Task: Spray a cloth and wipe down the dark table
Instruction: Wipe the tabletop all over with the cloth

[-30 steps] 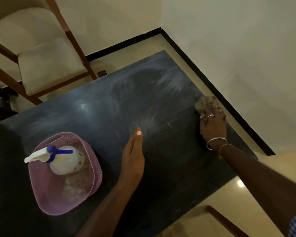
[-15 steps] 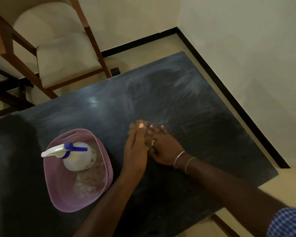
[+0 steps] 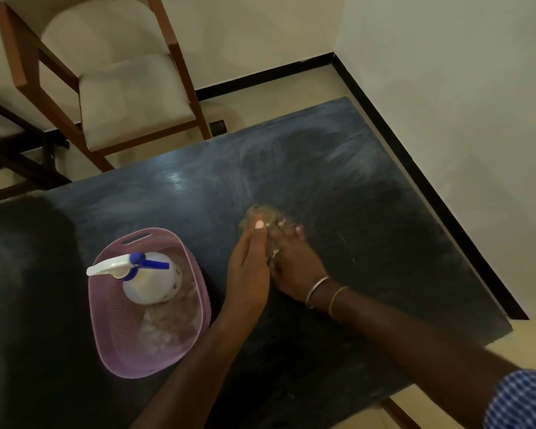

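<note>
Cloth (image 3: 262, 213) at frame centre — gripped by the right hand (image 3: 291, 261), left hand (image 3: 249, 267) straight-fingered beside — likely wants firm overlapping strokes over the dark table (image 3: 369, 212).

Home room: cushioned wooden chair (image 3: 130, 97), dark table (image 3: 369, 212), tiled floor (image 3: 260, 97).
</note>
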